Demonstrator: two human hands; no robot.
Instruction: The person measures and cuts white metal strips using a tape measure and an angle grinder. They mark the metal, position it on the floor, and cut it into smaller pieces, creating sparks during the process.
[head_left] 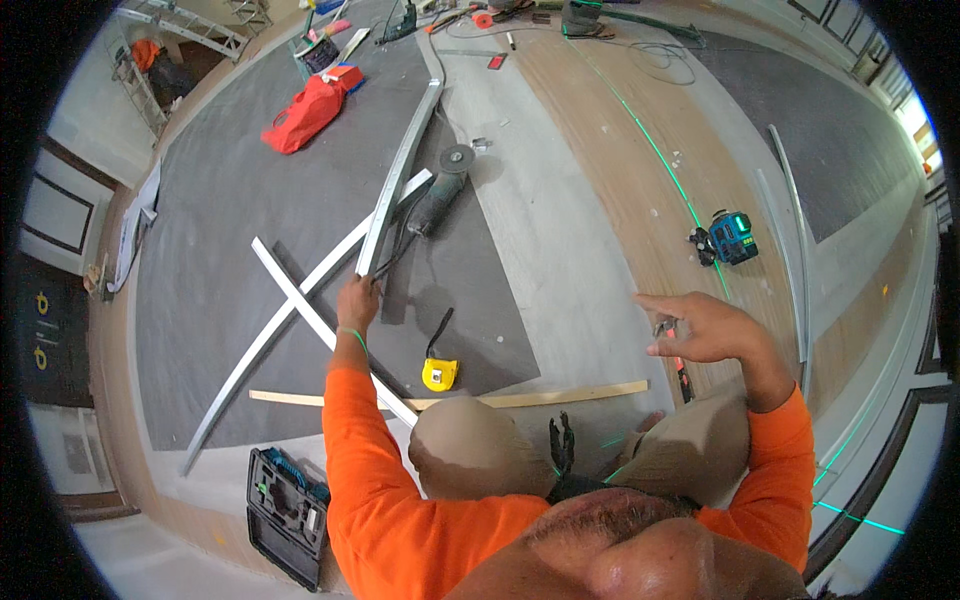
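My left hand [358, 302] is closed round the near end of a long metal channel [400, 180] that slants away from me. Two more pale metal strips [255, 355] cross each other on the floor beside it. My right hand [712, 328] is out to the right, index finger and thumb stretched apart. Just under its fingers is a red-and-black handled tool [682, 378] with a metal head; whether the hand touches it I cannot tell. An angle grinder [437, 205] rests right of the channel. A yellow tape measure [440, 375] lies before my knees.
A blue laser level [735, 238] stands at right, casting green lines. A thin wooden strip [575, 395] lies across in front of me. An open black case [285, 520] sits at lower left. Farther off are a red bag [305, 115], cables, tools and ladders [185, 28].
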